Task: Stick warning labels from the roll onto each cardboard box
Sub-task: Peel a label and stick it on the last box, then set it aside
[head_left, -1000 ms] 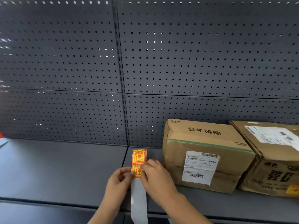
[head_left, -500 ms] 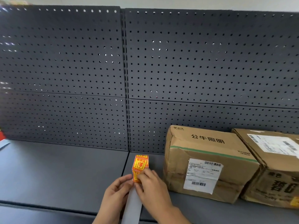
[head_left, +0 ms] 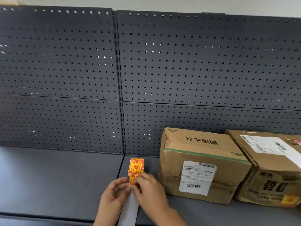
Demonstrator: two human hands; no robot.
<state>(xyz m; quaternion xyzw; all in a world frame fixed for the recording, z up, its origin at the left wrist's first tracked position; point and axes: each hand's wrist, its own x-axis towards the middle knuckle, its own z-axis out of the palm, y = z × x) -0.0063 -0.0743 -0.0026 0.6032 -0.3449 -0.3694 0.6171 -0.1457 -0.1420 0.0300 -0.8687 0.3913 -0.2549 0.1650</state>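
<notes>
Fingers [head_left: 121,185] of the left hand [head_left: 114,195] are curled in against the left edge of the backing strip [head_left: 129,209], pinching it just below the orange print. The right hand [head_left: 150,192] is bent over from the other side, its fingertips [head_left: 138,182] nipping the lowest warning label [head_left: 132,179] right where it meets the bare strip. Whether a corner has lifted, you can't tell; the fingers cover it.

Both hands meet at the near edge of the shelf [head_left: 57,176]. Just beyond them the label roll [head_left: 136,167] stands on edge, its orange-and-yellow face towards us, with the pale strip running from it between the hands and off the near edge of the picture.

To the right of the roll, near but apart, sits the first cardboard box [head_left: 202,154], creased, with a green stripe, dark printed characters on top and a white shipping label [head_left: 197,176] on its near face. Pressed up against its right side is the second cardboard box [head_left: 267,181], which has a white shipping slip on top and a yellow-orange sticker [head_left: 288,200] low on its near face.

Behind it all, a dark pegboard [head_left: 65,79] backs the shelf.
</notes>
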